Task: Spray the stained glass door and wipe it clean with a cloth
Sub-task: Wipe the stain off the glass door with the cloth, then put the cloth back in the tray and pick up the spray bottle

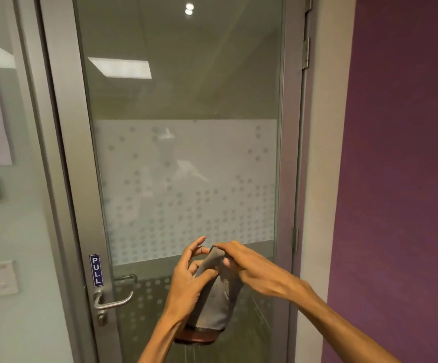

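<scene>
Two hands meet low on the glass door [181, 100], toward 6 o'clock of the pane, sharing a grey cloth [218, 305]. The left hand [186, 279] curls round the cloth's side, thumb pressed into it. The right hand [252, 268] pinches the top fold between thumb and forefinger. Bare glass runs from the hands up to 12 o'clock, crossed by a frosted dotted band [186, 192]. At 8 o'clock the door handle [113, 301] sits on the metal frame [68, 153] under a PULL sticker [96, 269]. At 3 o'clock a purple wall [401, 153] stands near the door's right edge. A dark reddish shape [195, 337] under the cloth's hem is too hidden to identify.
</scene>
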Motion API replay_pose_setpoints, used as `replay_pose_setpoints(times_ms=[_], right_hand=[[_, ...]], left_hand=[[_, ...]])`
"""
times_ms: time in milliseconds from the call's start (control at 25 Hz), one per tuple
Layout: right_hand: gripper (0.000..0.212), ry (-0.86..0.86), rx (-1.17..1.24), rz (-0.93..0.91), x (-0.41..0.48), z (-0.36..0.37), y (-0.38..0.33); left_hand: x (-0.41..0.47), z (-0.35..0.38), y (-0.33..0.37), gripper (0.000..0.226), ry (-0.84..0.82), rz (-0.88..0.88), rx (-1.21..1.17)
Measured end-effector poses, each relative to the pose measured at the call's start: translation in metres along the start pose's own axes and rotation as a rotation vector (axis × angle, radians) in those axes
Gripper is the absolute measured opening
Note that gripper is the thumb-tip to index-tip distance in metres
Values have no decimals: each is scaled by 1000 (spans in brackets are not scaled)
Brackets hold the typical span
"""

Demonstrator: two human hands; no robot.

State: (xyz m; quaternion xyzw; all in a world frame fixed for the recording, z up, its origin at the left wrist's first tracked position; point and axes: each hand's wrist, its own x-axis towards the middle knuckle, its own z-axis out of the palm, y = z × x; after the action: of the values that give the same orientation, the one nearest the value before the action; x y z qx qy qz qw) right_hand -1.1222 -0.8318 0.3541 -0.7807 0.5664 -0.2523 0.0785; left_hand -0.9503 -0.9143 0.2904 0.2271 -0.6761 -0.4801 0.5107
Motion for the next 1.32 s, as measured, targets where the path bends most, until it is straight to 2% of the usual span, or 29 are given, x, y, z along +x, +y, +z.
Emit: replay_pose_setpoints(times_ms=[160,320,400,480,520,600,680,760,840,960,1080,1320], right_hand=[[30,230,-50,40,-8,8,-22],[25,321,80,56,-10,0,-34],[25,368,154,123,-6,-12,-26],[29,447,332,221,-1,-20,-10],[31,492,464,268,0,-21,0],[35,537,683,363,0,-16,17],[36,513,762,456,-4,-7,28],[35,486,750,509,-6,4,40],[36,434,762,534,-5,19,50],[35,342,796,541,-1,46,57],[34,261,845,520,5,79,48],[34,4,1003,464,13,174,-16]], left_hand=[[-20,0,10,73,-23,-31,-11],[-34,-18,10,89,-260,-182,45],[-43,-23,-4,90,-172,-319,-157],[-52,-18,-13,74,4,-442,-572],[-53,-14,-19,73,68,-465,-720],[-53,-6,-24,79,150,-501,-853],[-50,1,-24,80,155,-497,-874],[-46,5,-22,66,186,-486,-750],[-44,6,-26,48,264,-490,-473],[-56,-3,-25,35,400,-487,-96],[-80,-19,-17,25,531,-486,2],[-181,-81,2,27,707,-572,99]])
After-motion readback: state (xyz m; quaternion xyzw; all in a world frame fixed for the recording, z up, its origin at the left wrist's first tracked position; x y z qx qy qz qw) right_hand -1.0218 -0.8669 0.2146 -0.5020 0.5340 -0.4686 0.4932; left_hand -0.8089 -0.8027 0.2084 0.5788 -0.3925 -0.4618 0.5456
